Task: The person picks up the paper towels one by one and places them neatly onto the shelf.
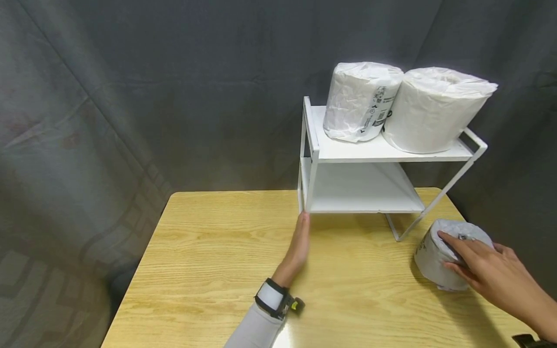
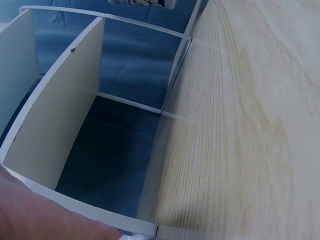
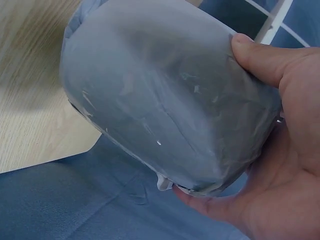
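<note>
Near the table's right edge, my right hand grips a paper-wrapped toilet roll from above. Thumb and fingers spread around its end in the right wrist view, where the grey-looking wrapper is creased. My left hand has its fingers straight, with the fingertips at the lower front left post of a white two-tier rack. Seen from the left wrist, that hand lies along the rack's frame. Two more wrapped rolls, one with dark print and a wider one, stand side by side on the top shelf.
The rack stands at the back right of a light wooden table. Its slanting right leg comes down close behind the held roll. Dark grey cloth hangs behind the table and along its sides.
</note>
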`<action>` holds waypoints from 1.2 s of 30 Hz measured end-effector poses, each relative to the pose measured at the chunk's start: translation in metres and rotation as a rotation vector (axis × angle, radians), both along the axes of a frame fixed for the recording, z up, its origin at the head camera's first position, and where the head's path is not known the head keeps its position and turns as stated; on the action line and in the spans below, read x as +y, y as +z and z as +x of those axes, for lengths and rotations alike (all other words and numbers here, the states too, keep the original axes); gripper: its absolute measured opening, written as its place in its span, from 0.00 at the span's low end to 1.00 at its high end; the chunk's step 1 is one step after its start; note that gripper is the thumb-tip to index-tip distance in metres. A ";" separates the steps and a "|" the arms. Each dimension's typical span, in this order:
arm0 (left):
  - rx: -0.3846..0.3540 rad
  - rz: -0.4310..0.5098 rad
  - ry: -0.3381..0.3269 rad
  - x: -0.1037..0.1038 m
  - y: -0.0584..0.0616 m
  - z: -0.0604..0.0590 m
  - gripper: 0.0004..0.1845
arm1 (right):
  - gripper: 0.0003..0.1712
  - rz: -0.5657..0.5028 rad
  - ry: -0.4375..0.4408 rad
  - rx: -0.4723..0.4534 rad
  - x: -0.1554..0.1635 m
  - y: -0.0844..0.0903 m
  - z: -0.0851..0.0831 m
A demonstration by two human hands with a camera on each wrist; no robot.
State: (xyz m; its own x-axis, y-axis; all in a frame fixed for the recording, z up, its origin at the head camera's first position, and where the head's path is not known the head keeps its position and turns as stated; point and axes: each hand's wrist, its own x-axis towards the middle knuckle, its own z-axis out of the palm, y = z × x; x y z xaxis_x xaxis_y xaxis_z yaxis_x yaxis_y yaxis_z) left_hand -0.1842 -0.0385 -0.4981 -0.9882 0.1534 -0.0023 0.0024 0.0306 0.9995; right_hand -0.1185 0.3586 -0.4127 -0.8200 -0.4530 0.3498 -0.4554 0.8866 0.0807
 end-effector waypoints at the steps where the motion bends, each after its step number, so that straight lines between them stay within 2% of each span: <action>1: 0.001 -0.001 0.001 0.000 0.000 0.000 0.43 | 0.40 0.005 -0.001 -0.003 -0.001 0.000 0.000; 13: -0.004 -0.014 0.010 0.000 0.003 0.000 0.44 | 0.40 -0.011 0.018 -0.006 -0.009 0.008 0.009; 25: 0.000 -0.007 0.005 0.000 0.002 -0.001 0.43 | 0.37 -0.005 0.096 0.024 -0.024 0.025 0.016; 36: 0.000 -0.010 0.007 0.000 0.001 -0.002 0.43 | 0.42 -0.016 0.148 0.049 -0.038 0.038 0.020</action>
